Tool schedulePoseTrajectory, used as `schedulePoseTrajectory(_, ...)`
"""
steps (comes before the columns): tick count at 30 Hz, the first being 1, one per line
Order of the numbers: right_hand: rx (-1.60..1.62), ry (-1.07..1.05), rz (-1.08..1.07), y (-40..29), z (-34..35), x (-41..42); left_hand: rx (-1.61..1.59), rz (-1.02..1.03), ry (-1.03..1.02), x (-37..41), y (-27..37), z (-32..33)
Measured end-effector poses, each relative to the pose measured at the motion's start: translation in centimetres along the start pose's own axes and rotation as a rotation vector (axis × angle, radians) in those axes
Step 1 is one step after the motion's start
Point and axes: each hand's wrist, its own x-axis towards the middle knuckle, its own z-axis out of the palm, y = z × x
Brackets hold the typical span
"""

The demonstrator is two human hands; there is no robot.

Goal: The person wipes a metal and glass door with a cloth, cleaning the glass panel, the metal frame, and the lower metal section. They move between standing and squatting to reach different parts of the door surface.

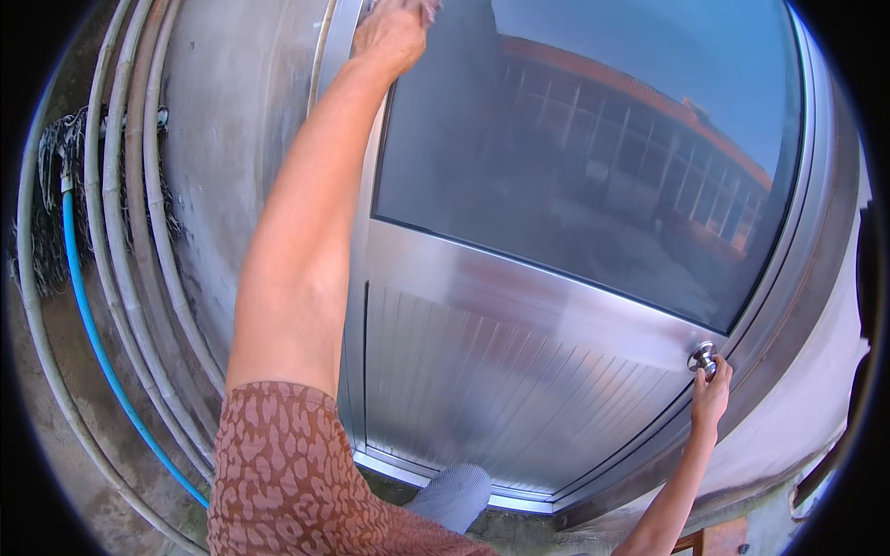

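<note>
A metal door with a glass pane fills the middle of the view; the pane reflects a building and blue sky. My left hand is raised to the top left of the door, by the pane's edge, with what looks like a bit of pinkish cloth at its fingers, cut off by the picture's top. At the lower right, my right hand has its fingers closed round a round metal door knob.
Several bamboo poles lean on the wall at the left, beside a mop head of dark strands and a blue pole. A pale wall stands right of the door frame. A wooden piece shows at the bottom right.
</note>
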Motion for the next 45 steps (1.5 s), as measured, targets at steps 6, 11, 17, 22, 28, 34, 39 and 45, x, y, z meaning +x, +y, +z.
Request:
schedulePoseTrajectory(6,0.018,-0.015,-0.037,0.2,0.4,0.6,0.203,-0.005,-0.308,-3.1,-2.0,0.3)
schedulePoseTrajectory(11,0.032,-0.023,-0.068,0.2,1.4,0.7,0.168,0.091,-0.27,-14.3,-1.0,-4.6)
schedulePoseTrajectory(17,-0.005,-0.013,-0.09,0.3,0.3,0.6,0.126,-0.037,-0.351,-26.5,2.3,-8.5)
schedulePoseTrajectory(22,0.039,-0.059,-0.038,-0.7,-0.7,0.3,0.129,-0.157,-0.329,-27.7,3.6,-8.4)
schedulePoseTrajectory(28,0.04,-0.043,-0.006,-2.5,-0.3,0.3,0.199,-0.278,-0.313,-26.7,3.3,-8.8)
schedulePoseTrajectory(34,0.028,-0.017,-0.002,-2.2,-0.7,0.0,0.028,-0.188,-0.333,-27.1,11.5,-7.3)
schedulePoseTrajectory(39,0.048,-0.044,0.034,-2.0,-1.5,0.0,-0.274,-0.071,-0.406,-26.3,24.5,-4.6)
schedulePoseTrajectory(45,0.02,-0.059,0.027,-2.1,-1.8,0.2,-0.509,0.188,-0.417,-25.0,37.8,0.4)
